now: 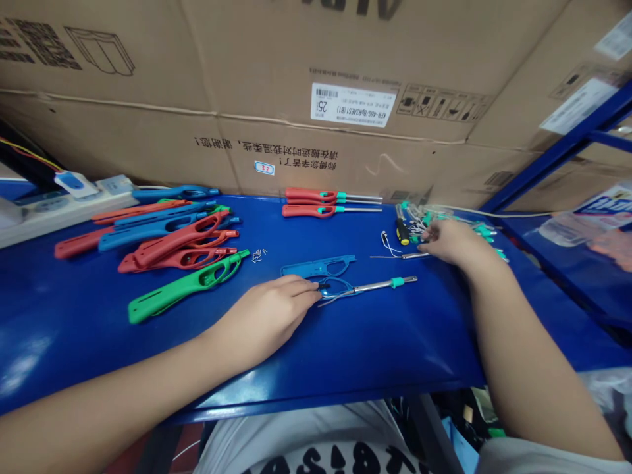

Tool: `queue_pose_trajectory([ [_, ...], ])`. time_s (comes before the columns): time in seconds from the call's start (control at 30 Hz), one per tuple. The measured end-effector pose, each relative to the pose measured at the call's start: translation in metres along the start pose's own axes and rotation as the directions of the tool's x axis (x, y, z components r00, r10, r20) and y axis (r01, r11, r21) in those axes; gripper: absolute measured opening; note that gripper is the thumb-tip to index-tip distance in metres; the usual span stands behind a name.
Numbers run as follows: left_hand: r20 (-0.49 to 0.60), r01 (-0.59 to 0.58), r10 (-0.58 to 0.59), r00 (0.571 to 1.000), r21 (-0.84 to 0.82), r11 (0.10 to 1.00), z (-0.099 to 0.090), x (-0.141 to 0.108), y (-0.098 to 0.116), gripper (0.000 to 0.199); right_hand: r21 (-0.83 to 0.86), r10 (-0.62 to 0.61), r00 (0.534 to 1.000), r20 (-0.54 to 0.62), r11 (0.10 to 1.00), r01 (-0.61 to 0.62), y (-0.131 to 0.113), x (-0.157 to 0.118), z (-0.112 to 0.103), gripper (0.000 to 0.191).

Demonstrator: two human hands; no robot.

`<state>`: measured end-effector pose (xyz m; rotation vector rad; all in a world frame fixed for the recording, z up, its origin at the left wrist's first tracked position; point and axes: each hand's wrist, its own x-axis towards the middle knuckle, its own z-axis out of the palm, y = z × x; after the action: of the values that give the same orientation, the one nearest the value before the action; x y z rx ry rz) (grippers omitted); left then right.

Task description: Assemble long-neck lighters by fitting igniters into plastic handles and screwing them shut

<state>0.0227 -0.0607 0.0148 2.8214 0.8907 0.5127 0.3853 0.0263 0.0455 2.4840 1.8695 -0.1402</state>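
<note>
My left hand (279, 316) is closed over a blue lighter shell half (340, 289), covering most of its grip. A black part shows at the fingertips. A metal lighter tube with a green collar (396, 282) extends right from that shell. Behind it lies another blue lighter shell half (318, 266). My right hand (454, 243) reaches into a pile of metal tubes with green collars and white wires (412, 214), fingers bent and tips partly hidden. Just below its thumb lies another metal tube (411, 256), with a thin rod and a wired black piece at its left.
Several red, blue and green lighter handles (178, 227) lie at the left, beside small screws (257, 256). Red lighters with metal tubes (316, 210) lie at the back. A yellow-black screwdriver (402, 232) is by the pile. Cardboard boxes (276, 105) stand behind; a power strip (49, 210) is left.
</note>
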Motion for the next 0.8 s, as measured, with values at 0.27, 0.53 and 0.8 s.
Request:
queue_pose_trajectory([
  [0.27,-0.01,-0.007,0.007,1.0,0.009,1.0,0.002,-0.001,-0.001,0.024,-0.049,0.065,0.998,-0.026,0.997,-0.066,-0.008,-0.005,-0.004,0.032],
  [0.53,-0.008,-0.008,0.008,1.0,0.021,1.0,0.002,0.0,-0.001,0.024,-0.023,0.072,0.997,-0.02,0.997,-0.073,-0.017,-0.005,0.001,0.017],
  [0.8,-0.015,-0.011,0.011,1.0,0.011,1.0,0.001,-0.001,-0.001,0.024,0.065,0.065,0.997,-0.033,0.996,-0.063,-0.007,-0.007,-0.01,0.021],
])
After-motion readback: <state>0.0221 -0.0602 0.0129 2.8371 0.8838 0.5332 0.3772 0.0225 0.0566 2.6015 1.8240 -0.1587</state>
